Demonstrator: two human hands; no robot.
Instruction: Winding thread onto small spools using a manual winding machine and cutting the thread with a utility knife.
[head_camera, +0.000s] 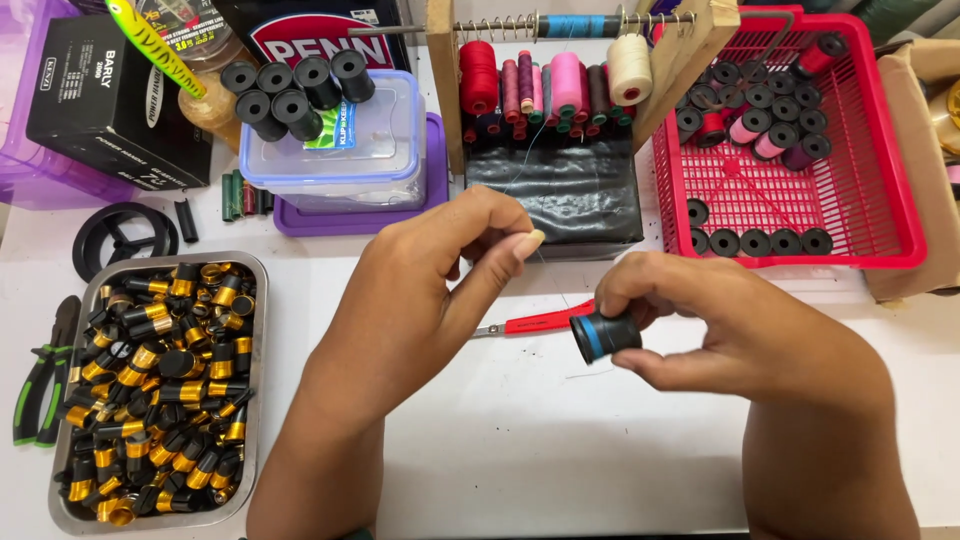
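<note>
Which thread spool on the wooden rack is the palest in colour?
The cream spool at the rack's right end; its neighbours are red, maroon, pink and dark shades.

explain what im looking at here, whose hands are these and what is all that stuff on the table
This is one picture from a camera worn on a person's head, looking down at their own bare hands over a white table. The right hand holds a small black tube with a blue band. The left hand pinches something too thin to make out, perhaps a thread. Around them lie a metal tray of black and gold tubes, a red basket of black rings, a rack of thread spools and green pliers.
</note>
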